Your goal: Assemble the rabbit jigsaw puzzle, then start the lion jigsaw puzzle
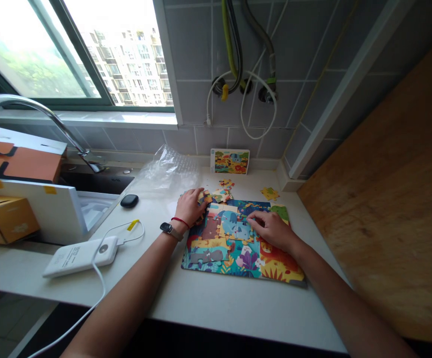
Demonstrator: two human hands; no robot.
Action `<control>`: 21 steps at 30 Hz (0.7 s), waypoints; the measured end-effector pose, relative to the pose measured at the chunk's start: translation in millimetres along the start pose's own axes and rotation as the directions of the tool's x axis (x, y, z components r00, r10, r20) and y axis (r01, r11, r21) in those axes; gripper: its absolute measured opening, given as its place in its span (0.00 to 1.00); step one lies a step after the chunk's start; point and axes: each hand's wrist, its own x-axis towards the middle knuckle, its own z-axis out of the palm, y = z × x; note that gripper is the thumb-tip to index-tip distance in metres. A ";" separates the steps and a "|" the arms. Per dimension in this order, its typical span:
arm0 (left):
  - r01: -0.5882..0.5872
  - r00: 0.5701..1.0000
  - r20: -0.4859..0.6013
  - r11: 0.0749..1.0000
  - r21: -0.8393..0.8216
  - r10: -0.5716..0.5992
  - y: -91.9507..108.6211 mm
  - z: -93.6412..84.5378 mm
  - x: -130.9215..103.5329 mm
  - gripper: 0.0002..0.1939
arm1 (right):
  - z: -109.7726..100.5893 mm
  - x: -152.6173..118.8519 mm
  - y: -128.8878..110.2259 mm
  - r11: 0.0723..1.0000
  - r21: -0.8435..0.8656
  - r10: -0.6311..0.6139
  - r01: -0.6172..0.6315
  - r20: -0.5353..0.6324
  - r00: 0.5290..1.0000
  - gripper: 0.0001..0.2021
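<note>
An animal jigsaw puzzle (234, 271) lies on the white counter, with several joined pieces, including blue elephants, on its printed board. My right hand (275, 229) reaches over the board from the right. Its thumb and index finger are pinched on a puzzle piece (243, 231) beside the elephants, though the fingertips partly hide it. At the board's upper left edge, my left hand (190, 208) is curled round a bunch of puzzle pieces (203, 198), mostly covered by the fingers. More loose pieces (222, 195) lie just behind the board, and one yellow-green piece (270, 193) sits apart at the back right.
A small picture card or box (230, 161) leans on the tiled wall. Clear plastic wrap (169, 171), a black oval object (129, 201) and a white power bank (81, 256) with a cable lie left. Boxes (7, 219) stand by the sink; a wooden panel (387, 199) rises right.
</note>
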 end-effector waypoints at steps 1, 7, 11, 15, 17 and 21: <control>-0.002 1.000 -0.001 1.000 -0.007 0.002 -0.1 -0.6 0.3 0.22 | -0.2 0.0 -0.6 1.000 -0.008 0.000 0.000 0.004 1.000 0.15; -0.060 0.997 -0.050 0.998 -0.028 0.058 1.0 0.5 0.3 0.17 | -0.4 -0.1 -0.9 1.000 -0.013 -0.001 0.002 0.021 1.000 0.15; -0.246 0.969 -0.016 0.967 -0.070 0.245 10.9 1.2 -3.9 0.16 | -0.7 0.2 -0.6 1.000 -0.020 0.000 0.000 0.025 1.000 0.16; -0.383 0.914 0.110 0.919 -0.090 0.391 22.5 2.6 -10.9 0.16 | 0.0 0.2 -0.4 1.000 -0.020 0.007 -0.006 0.017 1.000 0.16; -0.387 0.909 0.138 0.919 -0.072 0.393 25.3 4.4 -13.2 0.18 | 0.7 0.0 -0.1 1.000 -0.020 0.003 -0.003 0.018 1.000 0.15; -0.398 0.905 0.141 0.916 -0.050 0.401 25.0 7.4 -13.5 0.21 | 1.4 -0.2 0.1 0.999 -0.036 -0.009 0.010 0.018 1.000 0.15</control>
